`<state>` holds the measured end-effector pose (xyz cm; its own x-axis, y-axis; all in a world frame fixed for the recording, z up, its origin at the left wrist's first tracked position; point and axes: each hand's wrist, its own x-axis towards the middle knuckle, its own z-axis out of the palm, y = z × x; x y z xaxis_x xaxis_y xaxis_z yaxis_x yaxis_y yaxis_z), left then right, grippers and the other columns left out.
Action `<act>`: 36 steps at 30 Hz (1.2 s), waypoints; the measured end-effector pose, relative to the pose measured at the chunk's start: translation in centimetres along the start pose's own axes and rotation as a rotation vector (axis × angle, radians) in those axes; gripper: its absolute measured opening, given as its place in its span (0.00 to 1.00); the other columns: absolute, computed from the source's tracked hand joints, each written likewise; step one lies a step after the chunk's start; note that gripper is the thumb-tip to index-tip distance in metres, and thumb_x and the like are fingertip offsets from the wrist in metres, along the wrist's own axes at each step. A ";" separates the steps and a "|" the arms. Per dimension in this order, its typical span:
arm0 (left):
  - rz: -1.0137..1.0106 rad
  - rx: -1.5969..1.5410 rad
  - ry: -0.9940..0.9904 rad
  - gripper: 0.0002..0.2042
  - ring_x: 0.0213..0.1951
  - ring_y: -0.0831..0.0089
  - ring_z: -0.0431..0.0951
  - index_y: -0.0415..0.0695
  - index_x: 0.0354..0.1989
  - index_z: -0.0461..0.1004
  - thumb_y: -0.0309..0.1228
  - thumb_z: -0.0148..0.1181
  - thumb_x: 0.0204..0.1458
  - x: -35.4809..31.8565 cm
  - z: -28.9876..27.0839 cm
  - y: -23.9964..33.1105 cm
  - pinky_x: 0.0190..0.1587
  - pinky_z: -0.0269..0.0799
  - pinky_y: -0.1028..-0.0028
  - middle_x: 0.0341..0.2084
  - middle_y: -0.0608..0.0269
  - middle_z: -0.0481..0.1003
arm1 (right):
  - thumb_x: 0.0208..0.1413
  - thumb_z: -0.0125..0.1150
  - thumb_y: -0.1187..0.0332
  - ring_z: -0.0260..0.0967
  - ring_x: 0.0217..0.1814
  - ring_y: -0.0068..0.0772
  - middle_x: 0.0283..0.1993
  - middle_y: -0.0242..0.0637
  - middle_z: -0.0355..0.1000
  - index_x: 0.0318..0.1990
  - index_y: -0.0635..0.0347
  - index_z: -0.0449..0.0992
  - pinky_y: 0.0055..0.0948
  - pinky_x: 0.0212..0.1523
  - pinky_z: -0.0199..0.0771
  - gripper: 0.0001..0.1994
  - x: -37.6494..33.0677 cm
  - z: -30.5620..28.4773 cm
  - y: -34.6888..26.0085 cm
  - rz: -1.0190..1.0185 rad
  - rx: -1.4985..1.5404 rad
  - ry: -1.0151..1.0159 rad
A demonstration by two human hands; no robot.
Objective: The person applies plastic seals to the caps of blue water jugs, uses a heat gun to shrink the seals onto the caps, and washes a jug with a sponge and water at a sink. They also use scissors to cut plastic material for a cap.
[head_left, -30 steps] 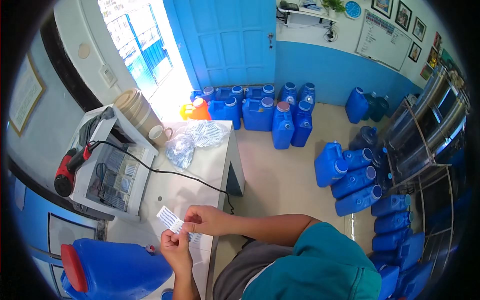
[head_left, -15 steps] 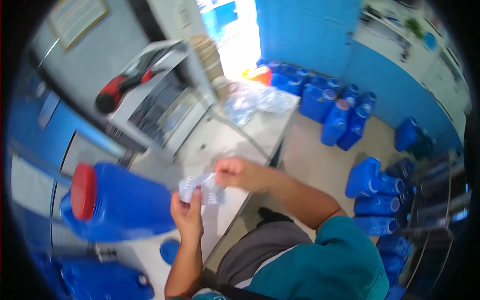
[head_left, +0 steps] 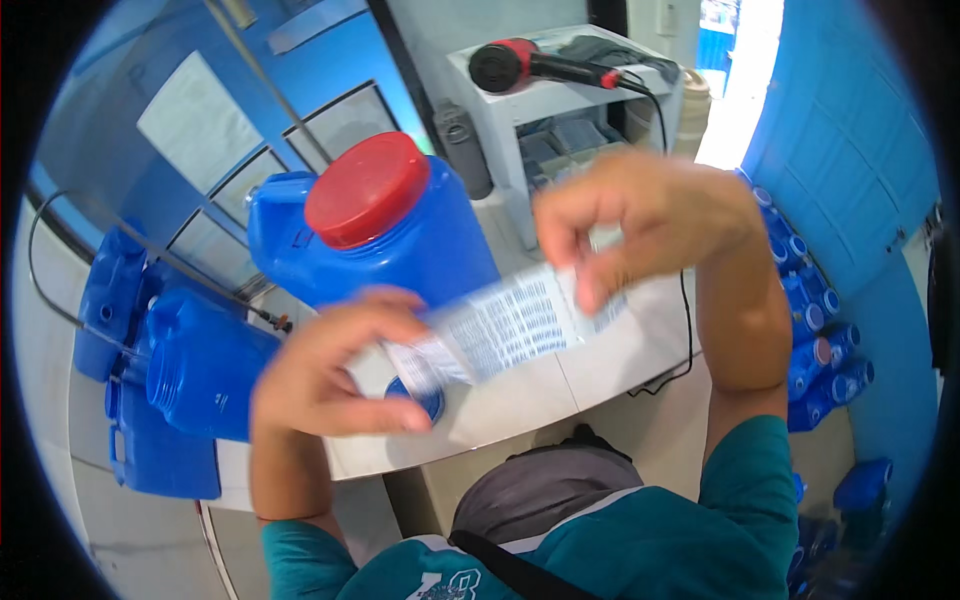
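Observation:
Both my hands hold a thin white printed label strip (head_left: 500,328) stretched between them above the white table (head_left: 600,365). My left hand (head_left: 335,365) pinches its lower left end, my right hand (head_left: 640,215) pinches its upper right end. Just behind the strip stands a big blue jug (head_left: 400,245) with a red cap (head_left: 365,190). A small blue cap (head_left: 420,398) lies on the table under my left hand, partly hidden.
A red and black hair dryer (head_left: 545,65) lies on a white shelf unit (head_left: 560,110) at the back, its cord running down the table. Several blue jugs (head_left: 180,380) stand at the left, and more blue jugs (head_left: 815,330) sit on the floor at the right.
My view has swung left and down toward the table. The hands with the strip now appear much closer and higher, in front of the red-capped jug.

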<state>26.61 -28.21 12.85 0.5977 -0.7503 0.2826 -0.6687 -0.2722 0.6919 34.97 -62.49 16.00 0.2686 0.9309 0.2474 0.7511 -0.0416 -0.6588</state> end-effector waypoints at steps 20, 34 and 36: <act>-0.363 0.141 0.120 0.13 0.48 0.74 0.70 0.42 0.42 0.72 0.29 0.65 0.50 3.5 -10.7 2.3 0.54 0.65 0.71 0.42 0.66 0.73 | 0.55 0.63 0.34 0.72 0.40 0.27 0.35 0.31 0.78 0.36 0.57 0.82 0.32 0.45 0.71 0.30 15.5 -6.9 6.0 0.135 -0.121 0.024; -0.266 0.460 -0.052 0.21 0.46 0.63 0.74 0.39 0.47 0.77 0.41 0.69 0.51 6.0 -10.8 3.0 0.54 0.68 0.64 0.43 0.58 0.76 | 0.46 0.77 0.58 0.74 0.46 0.36 0.43 0.36 0.78 0.41 0.54 0.80 0.38 0.51 0.70 0.17 13.0 -4.9 3.7 -0.096 -0.520 0.050; -0.191 0.560 0.001 0.25 0.52 0.61 0.73 0.39 0.54 0.74 0.44 0.67 0.54 6.2 -11.1 2.7 0.59 0.65 0.63 0.48 0.56 0.74 | 0.45 0.78 0.56 0.72 0.53 0.40 0.51 0.38 0.76 0.42 0.54 0.79 0.41 0.59 0.66 0.19 12.8 -4.1 3.7 -0.199 -0.622 0.124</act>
<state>33.39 -26.89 23.88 0.7309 -0.6559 0.1885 -0.6805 -0.6795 0.2742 43.71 -52.20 19.63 0.1288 0.8953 0.4265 0.9916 -0.1101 -0.0683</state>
